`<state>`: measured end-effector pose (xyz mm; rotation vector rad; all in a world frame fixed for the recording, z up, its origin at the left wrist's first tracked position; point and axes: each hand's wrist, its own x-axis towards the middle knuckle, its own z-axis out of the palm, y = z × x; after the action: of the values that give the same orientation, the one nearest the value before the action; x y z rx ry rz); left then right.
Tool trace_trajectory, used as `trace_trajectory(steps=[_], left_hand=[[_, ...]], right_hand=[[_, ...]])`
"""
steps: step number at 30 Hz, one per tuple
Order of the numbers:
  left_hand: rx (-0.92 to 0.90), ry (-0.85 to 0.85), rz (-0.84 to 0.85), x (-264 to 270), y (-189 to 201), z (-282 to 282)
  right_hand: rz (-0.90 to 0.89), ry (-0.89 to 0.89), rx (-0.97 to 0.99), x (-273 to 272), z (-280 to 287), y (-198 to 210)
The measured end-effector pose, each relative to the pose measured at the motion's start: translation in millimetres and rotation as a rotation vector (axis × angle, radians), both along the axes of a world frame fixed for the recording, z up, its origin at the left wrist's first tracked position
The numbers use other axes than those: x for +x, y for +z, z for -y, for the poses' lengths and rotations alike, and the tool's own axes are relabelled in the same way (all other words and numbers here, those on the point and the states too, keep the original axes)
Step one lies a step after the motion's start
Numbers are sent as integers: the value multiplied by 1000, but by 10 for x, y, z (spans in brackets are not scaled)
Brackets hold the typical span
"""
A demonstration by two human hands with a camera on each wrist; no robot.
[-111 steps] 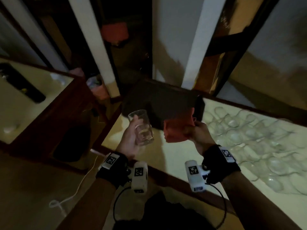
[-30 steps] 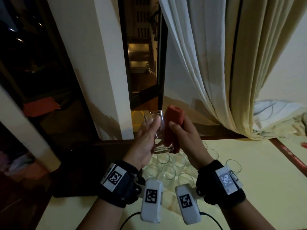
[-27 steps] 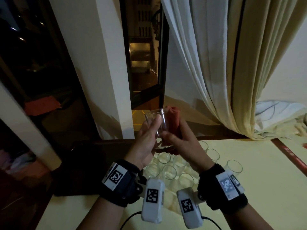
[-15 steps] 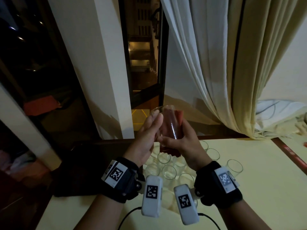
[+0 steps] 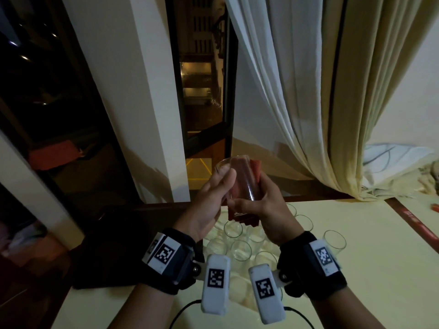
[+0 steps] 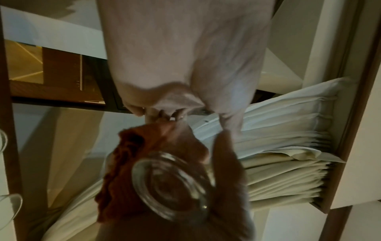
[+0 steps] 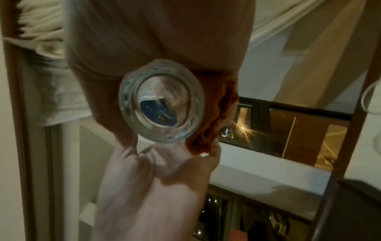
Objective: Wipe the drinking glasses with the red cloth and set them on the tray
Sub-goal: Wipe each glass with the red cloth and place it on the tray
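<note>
Glass (image 5: pixel 240 180) sits raised between my two hands, above the worktop (image 5: pixel 370 257) and in front of the window; my left hand (image 5: pixel 209 205) holds it with fingers (image 5: pixel 224 176) laid long against its side up to the rim, only loosely bent; my right hand (image 5: pixel 263 207) curls its fingers round the lower part of the glass and the red cloth (image 5: pixel 254 167) together, thumb across the front. Half a second ago the cloth lay much the same behind the glass; a second ago it stood apart as a roll beside the glass, gripped in my right hand alone, and now it is pressed flat against the far wall so the glass shows red through; the glass is also tilted a little more toward the left. From the right wrist I see the thick round base (image 7: pixel 163 101) facing the camera with the cloth bunched beside it.

Below my hands a cluster of other glasses (image 5: pixel 241 249) stands upright on the pale yellow worktop; a dark tray (image 5: pixel 114 252) lies to their left; a cream curtain (image 5: pixel 308 91) hangs at the right, and a white pillar (image 5: pixel 133 91) stands beside the dark window.
</note>
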<state>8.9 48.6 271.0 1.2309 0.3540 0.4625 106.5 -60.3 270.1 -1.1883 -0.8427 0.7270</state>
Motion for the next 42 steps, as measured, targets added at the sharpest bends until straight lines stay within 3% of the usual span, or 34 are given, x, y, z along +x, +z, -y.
trace_trajectory(steps=[4, 12, 18, 24, 31, 35, 39, 42], left_hand=[[39, 5, -64, 4, -38, 42], [-29, -18, 17, -43, 23, 13], [-42, 49, -52, -1, 31, 83], [-33, -61, -52, -47, 41, 83], [-61, 15, -32, -12, 55, 152], [-81, 47, 14, 2, 67, 208], [22, 16, 4, -14, 66, 173], [30, 11, -44, -27, 122, 157]], right_hand=[[155, -35, -28, -18, -20, -22], [28, 27, 0, 29, 17, 6], [332, -112, -13, -55, -42, -73], [46, 24, 8, -26, 113, -51], [137, -85, 32, -87, 105, -97], [58, -7, 34, -63, 153, -12], [-44, 75, 70, -2, 163, 14], [-2, 10, 20, -12, 150, 35]])
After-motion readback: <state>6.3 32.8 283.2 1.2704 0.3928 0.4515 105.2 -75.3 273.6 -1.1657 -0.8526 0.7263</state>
